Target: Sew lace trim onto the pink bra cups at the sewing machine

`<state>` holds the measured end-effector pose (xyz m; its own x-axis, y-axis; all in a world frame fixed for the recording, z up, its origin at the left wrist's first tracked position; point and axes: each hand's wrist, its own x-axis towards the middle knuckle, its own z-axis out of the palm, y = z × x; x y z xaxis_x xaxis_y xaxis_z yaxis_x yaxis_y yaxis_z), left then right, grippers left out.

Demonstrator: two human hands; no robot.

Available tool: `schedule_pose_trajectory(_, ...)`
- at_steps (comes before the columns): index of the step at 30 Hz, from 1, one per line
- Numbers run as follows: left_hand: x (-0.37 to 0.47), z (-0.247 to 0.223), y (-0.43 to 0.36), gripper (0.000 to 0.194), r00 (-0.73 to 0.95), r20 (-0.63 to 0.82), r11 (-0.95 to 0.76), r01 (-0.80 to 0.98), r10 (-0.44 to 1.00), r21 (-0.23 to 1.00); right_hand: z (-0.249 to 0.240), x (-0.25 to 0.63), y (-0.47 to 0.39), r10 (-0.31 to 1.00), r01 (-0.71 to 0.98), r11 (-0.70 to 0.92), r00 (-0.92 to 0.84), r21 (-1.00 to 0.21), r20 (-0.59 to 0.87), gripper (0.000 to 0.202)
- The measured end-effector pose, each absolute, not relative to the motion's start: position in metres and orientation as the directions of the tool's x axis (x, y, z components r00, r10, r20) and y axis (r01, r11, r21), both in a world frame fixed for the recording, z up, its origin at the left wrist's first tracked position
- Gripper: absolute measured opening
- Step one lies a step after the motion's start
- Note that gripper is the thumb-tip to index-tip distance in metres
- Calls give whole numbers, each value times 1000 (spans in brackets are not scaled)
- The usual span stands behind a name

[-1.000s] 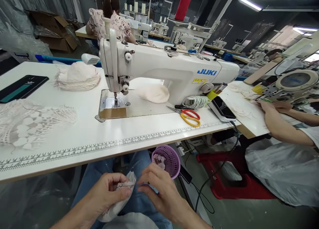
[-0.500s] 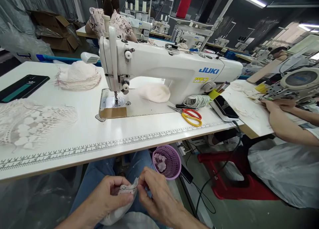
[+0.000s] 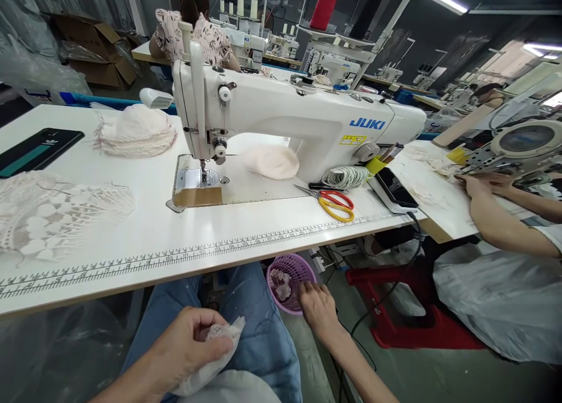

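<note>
My left hand (image 3: 199, 341) pinches a white lace-edged cloth (image 3: 219, 347) over my lap, its lower part hanging toward the wrist. My right hand (image 3: 317, 309) is at the right rim of a purple basket (image 3: 302, 269), its fingers bent downward; the fingertips and anything between them are hidden. Pale scraps (image 3: 280, 283) lie inside the basket. Above the hands, a white sewing machine (image 3: 263, 107) stands on the white table (image 3: 149, 221), with a pale fabric piece (image 3: 274, 162) on its bed.
On the table are stacked pale fabric (image 3: 136, 131), lace pieces (image 3: 65, 216), a black phone case (image 3: 39, 151), scissors (image 3: 336, 205), coiled cord (image 3: 346, 177) and a phone (image 3: 395, 188). A co-worker's arm (image 3: 504, 221) is at the right, above a red stool (image 3: 395, 327). Another person (image 3: 197, 34) sits behind.
My right hand has left the cloth and moved right and up to the basket. My left hand still holds the cloth in nearly the same place. The view has shifted slightly.
</note>
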<state>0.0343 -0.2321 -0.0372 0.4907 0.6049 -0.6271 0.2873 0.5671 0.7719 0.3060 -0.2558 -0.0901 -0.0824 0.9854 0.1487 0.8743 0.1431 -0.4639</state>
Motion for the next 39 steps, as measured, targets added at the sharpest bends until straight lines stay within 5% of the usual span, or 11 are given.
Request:
schedule_pose_trajectory(4, 39, -37, -230, 48, 537, -620, 553, 305, 573, 775, -53, 287, -273, 962, 789, 270, -249, -551, 115, 8)
schedule_pose_trajectory(6, 41, -37, -229, 49, 575, -597, 549, 282, 560, 787, -33, 266, -278, 927, 604, 348, -338, -717, 166, 7)
schedule_pose_trajectory(8, 42, -36, -229, 49, 594, -567, 542, 246, 570, 803, -20, 247, -280, 904, 524, 399, -361, -753, 227, 9)
schedule_pose_trajectory(16, 41, -30, -235, 48, 575, -578, 542, 258, 579, 800, -32, 237, -280, 897, 578, 421, -381, -699, 225, 6)
schedule_pose_trajectory(23, 38, -31, -234, 48, 543, -618, 574, 276, 568, 771, -53, 276, -284, 964, 691, 252, -240, -677, 114, 14)
schedule_pose_trajectory(32, 42, -37, -239, 48, 610, -540, 532, 219, 580, 818, -21, 229, -289, 950, 529, 214, -307, -821, 49, 9)
schedule_pose_trajectory(39, 41, -39, -241, 46, 602, -553, 516, 257, 576, 817, -31, 232, -292, 955, 542, 247, -278, -803, 106, 9)
